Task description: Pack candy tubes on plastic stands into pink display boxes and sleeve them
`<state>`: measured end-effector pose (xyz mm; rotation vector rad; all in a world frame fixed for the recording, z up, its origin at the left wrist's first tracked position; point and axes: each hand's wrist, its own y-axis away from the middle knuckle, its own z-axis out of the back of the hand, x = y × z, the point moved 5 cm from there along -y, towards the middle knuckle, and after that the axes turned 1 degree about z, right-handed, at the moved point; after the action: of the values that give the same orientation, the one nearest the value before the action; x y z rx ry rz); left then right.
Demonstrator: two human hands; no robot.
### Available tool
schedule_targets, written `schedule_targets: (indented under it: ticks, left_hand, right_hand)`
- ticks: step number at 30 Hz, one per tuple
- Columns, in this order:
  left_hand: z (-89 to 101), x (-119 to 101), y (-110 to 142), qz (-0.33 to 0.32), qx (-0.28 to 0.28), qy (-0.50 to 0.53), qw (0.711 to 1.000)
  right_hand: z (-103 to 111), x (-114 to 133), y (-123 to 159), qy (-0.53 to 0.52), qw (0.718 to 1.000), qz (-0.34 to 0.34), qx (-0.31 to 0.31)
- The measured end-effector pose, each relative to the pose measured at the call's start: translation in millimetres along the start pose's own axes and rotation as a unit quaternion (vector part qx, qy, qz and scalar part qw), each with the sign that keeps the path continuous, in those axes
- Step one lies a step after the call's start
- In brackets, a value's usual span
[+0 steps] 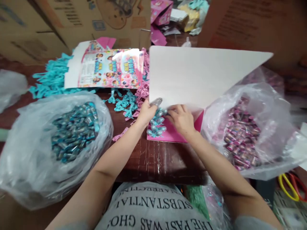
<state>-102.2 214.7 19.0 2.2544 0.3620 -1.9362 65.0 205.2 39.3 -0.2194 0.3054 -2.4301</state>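
Observation:
A pink box (172, 132) with a tall white flap (199, 76) stands on the dark table in front of me. Inside its left part lie light blue pieces with shiny, pearly round ends (157, 123), set in a rough row. My left hand (146, 112) is closed at the box's left side, beside these pieces; a silvery covering (157, 102) shows at a finger. My right hand (181, 119) reaches into the box with bent, closed fingers, their tips near the topmost round ends. What either hand grips is hidden.
On the left, a clear bag (31, 140) holds teal wrapped pieces (75, 131); on the right, another bag (271, 127) holds pink ones (242, 137). Printed card sheets (110, 68) lie over teal strips (51, 76) and pink strips (142, 91). Cardboard cartons (115, 25) stand behind; scissors (289, 187) lie lower right.

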Motion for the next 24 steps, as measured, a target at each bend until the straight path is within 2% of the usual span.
schedule_targets:
  ticks: [3,5,6,8,9,10,11,14,17,19,21,24]
  left_hand:
    - [25.8,-8.6,2.2,-0.029,0.003,-0.057,0.998]
    - [57.4,-16.9,5.6,-0.06,-0.038,-0.199,0.977]
    - [74.1,-19.5,7.7,-0.064,-0.066,-0.301,0.949]
    - [102.0,-18.8,11.8,-0.03,-0.103,-0.499,0.86]
    - [111.6,-15.7,13.7,-0.002,-0.105,-0.568,0.816]
    - [117.9,-11.8,15.5,0.024,-0.096,-0.612,0.785]
    - [121.5,-8.2,17.5,0.043,-0.082,-0.632,0.769]
    - [127.6,-7.7,28.8,0.048,-0.064,-0.631,0.772]
    - [147.2,-25.7,61.7,-0.003,-0.099,-0.582,0.807]
    - [166.9,-40.3,101.0,-0.06,-0.117,-0.531,0.837]
    - [186.4,-46.3,148.9,-0.095,-0.119,-0.504,0.85]
    - [205.6,-32.5,215.9,-0.085,-0.093,-0.506,0.853]
  right_hand:
    - [-1.5,-6.8,6.1,0.0,0.999,0.019,-0.038]
    - [5.4,-9.4,12.1,-0.007,0.995,0.05,-0.086]
    - [12.0,-8.3,15.8,-0.015,0.991,0.063,-0.119]
    - [30.6,2.5,23.0,-0.039,0.979,0.071,-0.188]
    - [41.1,13.7,25.8,-0.057,0.972,0.071,-0.215]
    - [51.4,29.0,27.6,-0.079,0.966,0.072,-0.234]
    - [60.9,47.8,28.3,-0.105,0.961,0.075,-0.243]
    - [78.6,112.3,21.9,-0.206,0.942,0.112,-0.239]
    - [71.6,164.9,-3.3,-0.302,0.912,0.16,-0.227]
    - [50.7,191.5,-33.3,-0.352,0.894,0.182,-0.208]
    - [19.6,220.9,-69.9,-0.378,0.89,0.198,-0.159]
    - [-34.6,285.7,-117.8,-0.326,0.914,0.24,-0.006]
